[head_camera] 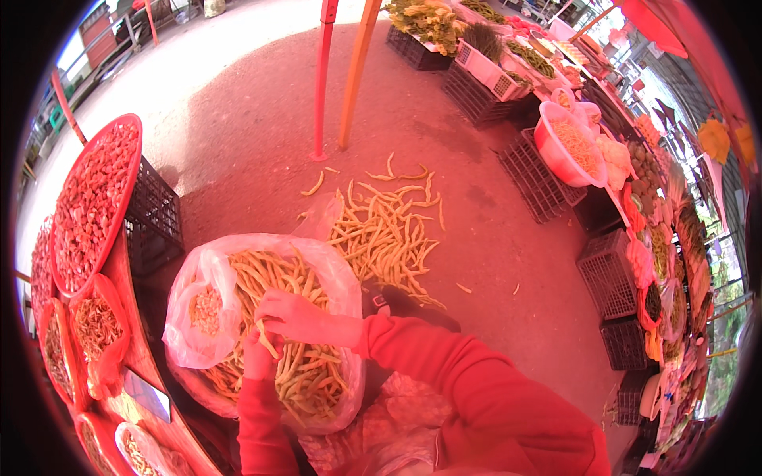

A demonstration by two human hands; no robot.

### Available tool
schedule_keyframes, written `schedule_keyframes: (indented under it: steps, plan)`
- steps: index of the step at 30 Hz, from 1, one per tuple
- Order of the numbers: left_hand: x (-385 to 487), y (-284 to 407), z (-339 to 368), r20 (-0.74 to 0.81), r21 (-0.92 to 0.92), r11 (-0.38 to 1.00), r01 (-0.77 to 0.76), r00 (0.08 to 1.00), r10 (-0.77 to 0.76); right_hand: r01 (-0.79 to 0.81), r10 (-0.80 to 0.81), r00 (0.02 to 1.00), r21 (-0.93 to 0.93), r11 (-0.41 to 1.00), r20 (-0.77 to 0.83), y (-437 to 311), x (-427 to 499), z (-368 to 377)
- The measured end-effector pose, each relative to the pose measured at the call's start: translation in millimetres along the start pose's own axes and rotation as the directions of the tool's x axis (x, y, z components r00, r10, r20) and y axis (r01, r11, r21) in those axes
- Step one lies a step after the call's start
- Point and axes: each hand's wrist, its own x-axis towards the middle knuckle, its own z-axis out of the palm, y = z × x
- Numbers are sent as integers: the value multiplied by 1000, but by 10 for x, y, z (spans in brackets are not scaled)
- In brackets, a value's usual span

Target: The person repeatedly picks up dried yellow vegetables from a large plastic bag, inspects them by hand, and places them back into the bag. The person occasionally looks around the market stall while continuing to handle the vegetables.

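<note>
A single bean pod [267,339] is pinched between my two hands, low over a large plastic bag [339,262] full of bean pods [312,381]. My left hand [259,357] grips the pod from below. From above and the right, my right hand [292,315] closes its fingers on the same pod. At the left side of the big bag sits a smaller clear plastic bag [181,324] with pale shelled beans [206,309] in it. Past my hands, a loose heap of pods [387,238] is spread on the ground.
To my left, a wooden table [134,321] bears a phone [147,394], bags of dried goods [101,327] and a large round red tray [95,202]. Two poles [324,83] stand beyond the heap. Along the right run black crates [607,273] and a produce stall with a basin [571,143].
</note>
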Motion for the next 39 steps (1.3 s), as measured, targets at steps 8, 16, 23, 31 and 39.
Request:
schedule_keyframes:
  steps: [8,16,23,31,39]
  plan:
    - [-1,9,16,-17,-84,996,14,1000,-15,77,-77,997,-3,997,-31,36,10,-11]
    - [-26,123,-41,36,-135,991,6,999,-1,-193,224,953,160,968,-203,-17,113,-143]
    - [-93,339,-95,42,-70,995,-66,997,69,-359,583,759,561,746,-290,-5,297,-581]
    - [-47,249,-398,-167,236,971,-34,983,75,-43,633,737,918,395,-238,341,287,-980]
    - [-26,37,-556,14,917,361,-169,918,395,53,553,818,979,195,-155,502,256,-1225]
